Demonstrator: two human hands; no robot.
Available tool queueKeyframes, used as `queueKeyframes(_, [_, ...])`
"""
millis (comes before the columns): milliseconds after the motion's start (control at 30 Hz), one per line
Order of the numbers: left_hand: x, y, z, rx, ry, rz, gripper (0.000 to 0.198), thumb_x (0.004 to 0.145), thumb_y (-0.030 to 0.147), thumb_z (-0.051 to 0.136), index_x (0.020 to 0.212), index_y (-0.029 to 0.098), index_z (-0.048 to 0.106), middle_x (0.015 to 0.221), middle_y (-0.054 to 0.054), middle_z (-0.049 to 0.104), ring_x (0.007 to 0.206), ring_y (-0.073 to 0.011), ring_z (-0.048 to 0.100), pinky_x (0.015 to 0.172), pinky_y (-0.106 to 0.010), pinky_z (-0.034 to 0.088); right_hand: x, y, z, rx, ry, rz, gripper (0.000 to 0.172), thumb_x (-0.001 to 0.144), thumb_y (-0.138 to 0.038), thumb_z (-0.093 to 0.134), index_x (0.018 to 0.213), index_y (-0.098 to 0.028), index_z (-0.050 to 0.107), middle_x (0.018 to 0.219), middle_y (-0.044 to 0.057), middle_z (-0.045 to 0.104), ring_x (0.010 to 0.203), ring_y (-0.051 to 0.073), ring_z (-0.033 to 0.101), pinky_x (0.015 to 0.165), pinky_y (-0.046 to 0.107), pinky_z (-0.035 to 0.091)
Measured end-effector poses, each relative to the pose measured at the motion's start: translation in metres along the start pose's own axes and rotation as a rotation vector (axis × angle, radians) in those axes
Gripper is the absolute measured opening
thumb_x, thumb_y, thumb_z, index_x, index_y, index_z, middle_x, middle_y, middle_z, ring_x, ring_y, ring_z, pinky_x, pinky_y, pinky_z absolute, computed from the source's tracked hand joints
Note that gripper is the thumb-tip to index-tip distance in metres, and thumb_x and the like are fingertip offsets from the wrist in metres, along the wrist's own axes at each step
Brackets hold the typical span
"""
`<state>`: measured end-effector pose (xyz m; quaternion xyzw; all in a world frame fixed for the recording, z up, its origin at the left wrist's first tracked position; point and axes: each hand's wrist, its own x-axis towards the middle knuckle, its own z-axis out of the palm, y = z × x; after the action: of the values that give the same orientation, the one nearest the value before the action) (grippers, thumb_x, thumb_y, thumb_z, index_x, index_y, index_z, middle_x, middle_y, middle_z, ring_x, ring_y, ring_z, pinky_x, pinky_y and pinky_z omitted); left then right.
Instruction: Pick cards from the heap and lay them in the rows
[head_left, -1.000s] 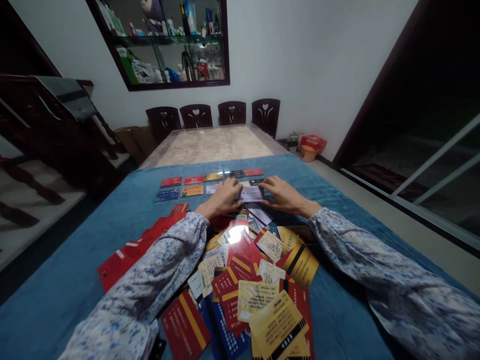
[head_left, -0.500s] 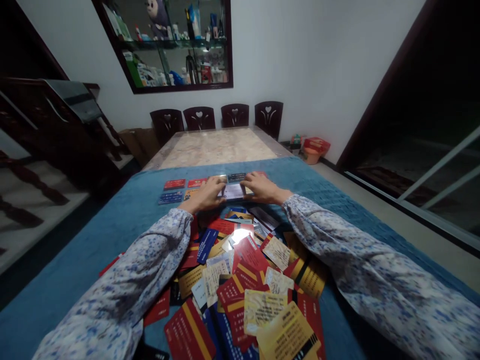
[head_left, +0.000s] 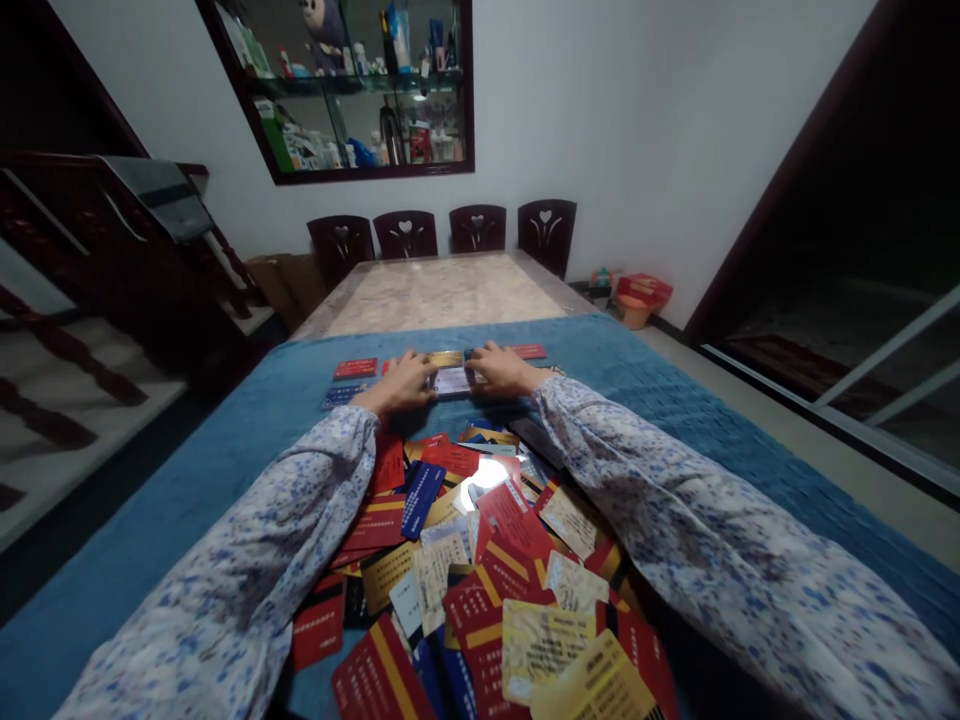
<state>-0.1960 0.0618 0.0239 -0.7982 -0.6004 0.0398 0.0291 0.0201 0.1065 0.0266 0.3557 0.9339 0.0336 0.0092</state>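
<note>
A pale lavender card lies at the far side of the card pile, between my two hands. My left hand is at its left edge, fingers curled against it. At the right edge is my right hand, its bent fingers pressing there and partly covering a dark card behind. A gold card shows just beyond the pale one. Rows of cards lie around the hands, with a red card and a blue card to the left and another red card to the right.
A heap of loose overlapping cards fills the near cloth between my forearms. The blue cloth covers the near table; the bare marbled tabletop extends behind. Chairs stand at the far end, a glass-shelved cabinet above.
My right hand has shifted slightly left, and the gold card behind the pale one is more exposed. The pale card stays between both hands. The whole view has shifted a little.
</note>
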Motion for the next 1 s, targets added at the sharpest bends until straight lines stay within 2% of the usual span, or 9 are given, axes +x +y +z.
queueKeyframes(333, [0.007,-0.005,0.006,-0.049,-0.045,-0.022,0.034,0.083,0.032,0.065,0.115,0.021,0.071,0.135,-0.016,0.058,0.131,-0.0398,0.044,0.103,-0.056,0.041,0.017,-0.003,0.004,-0.008,-0.071,0.004,0.041,0.09,-0.038,0.065,0.126,-0.02,0.07,0.138,0.018,0.059,0.128,0.038,0.047,0.098,0.051,0.047])
queueKeyframes(700, [0.011,-0.006,0.009,-0.011,-0.11,-0.029,0.022,0.084,0.03,0.061,0.102,0.019,0.069,0.127,-0.015,0.06,0.128,-0.0377,0.046,0.103,-0.057,0.041,0.023,-0.001,0.008,0.008,-0.115,0.008,0.039,0.088,-0.04,0.066,0.121,-0.019,0.073,0.135,0.019,0.062,0.129,0.039,0.05,0.101,0.053,0.047])
queueKeyframes(1000, [0.012,-0.01,0.011,-0.009,-0.11,-0.012,0.022,0.084,0.03,0.06,0.101,0.02,0.07,0.125,-0.016,0.063,0.127,-0.0388,0.047,0.101,-0.058,0.041,0.026,0.0,0.007,0.022,-0.098,0.0,0.036,0.086,-0.038,0.068,0.117,-0.02,0.074,0.134,0.018,0.063,0.126,0.038,0.054,0.1,0.05,0.049])
